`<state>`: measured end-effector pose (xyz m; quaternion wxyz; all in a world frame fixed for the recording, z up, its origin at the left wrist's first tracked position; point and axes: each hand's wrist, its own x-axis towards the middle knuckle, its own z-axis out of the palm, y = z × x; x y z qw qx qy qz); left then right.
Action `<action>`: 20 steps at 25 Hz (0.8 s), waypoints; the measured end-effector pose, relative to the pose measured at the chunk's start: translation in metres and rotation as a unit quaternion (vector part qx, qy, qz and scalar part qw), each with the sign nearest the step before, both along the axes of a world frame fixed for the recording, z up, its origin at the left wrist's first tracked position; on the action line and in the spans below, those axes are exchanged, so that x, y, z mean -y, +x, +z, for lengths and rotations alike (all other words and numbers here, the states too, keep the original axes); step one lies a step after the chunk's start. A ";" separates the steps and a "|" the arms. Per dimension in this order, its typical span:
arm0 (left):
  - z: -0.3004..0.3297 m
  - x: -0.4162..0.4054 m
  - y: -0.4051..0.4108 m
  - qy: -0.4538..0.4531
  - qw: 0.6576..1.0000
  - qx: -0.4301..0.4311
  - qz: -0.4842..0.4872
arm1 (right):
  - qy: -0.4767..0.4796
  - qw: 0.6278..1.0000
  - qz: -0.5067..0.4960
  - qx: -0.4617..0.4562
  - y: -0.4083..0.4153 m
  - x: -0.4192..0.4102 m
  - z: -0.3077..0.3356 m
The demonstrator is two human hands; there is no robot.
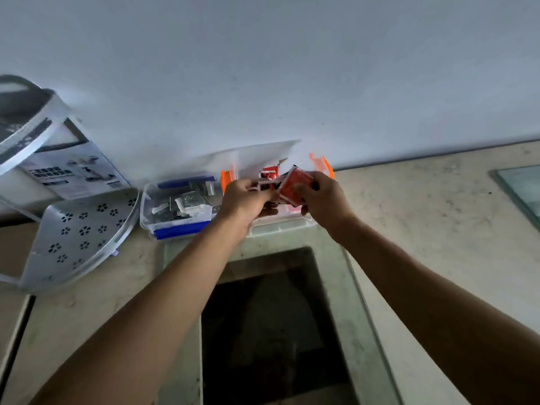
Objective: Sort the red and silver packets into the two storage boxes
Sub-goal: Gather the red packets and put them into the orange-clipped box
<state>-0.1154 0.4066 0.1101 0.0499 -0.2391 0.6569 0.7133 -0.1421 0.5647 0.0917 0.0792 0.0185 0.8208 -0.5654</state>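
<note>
Two clear storage boxes stand side by side against the wall. The blue-latched box [147,213] on the left holds several silver packets [187,203]. The orange-latched box [280,228] on the right has its lid [263,154] leaning back on the wall. Both my hands hover over the orange-latched box. My right hand [324,200] grips a red packet [295,185] tilted on edge. My left hand [244,200] pinches more red packets [268,178] bunched between the two hands. The inside of that box is mostly hidden by my hands.
A perforated metal corner shelf [79,238] lies at the left, beside a printed cardboard carton [73,171]. A dark square opening [274,331] sinks into the stone counter [423,214] just in front of the boxes. A glass panel [523,188] sits at the far right.
</note>
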 end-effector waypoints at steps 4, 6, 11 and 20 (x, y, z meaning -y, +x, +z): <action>0.012 0.024 -0.074 -0.065 0.998 0.005 0.000 | 0.032 0.998 0.052 -0.014 -0.074 0.021 0.025; -0.001 0.027 -0.105 -0.114 0.991 0.054 -0.036 | 0.071 0.992 0.098 0.031 -0.101 0.032 0.014; -0.040 0.021 -0.145 -0.231 0.935 0.199 -0.179 | 0.201 0.945 0.196 0.167 -0.143 0.042 -0.024; -0.064 0.005 -0.151 -0.370 0.861 0.220 -0.272 | 0.282 0.915 0.232 0.174 -0.152 0.034 -0.043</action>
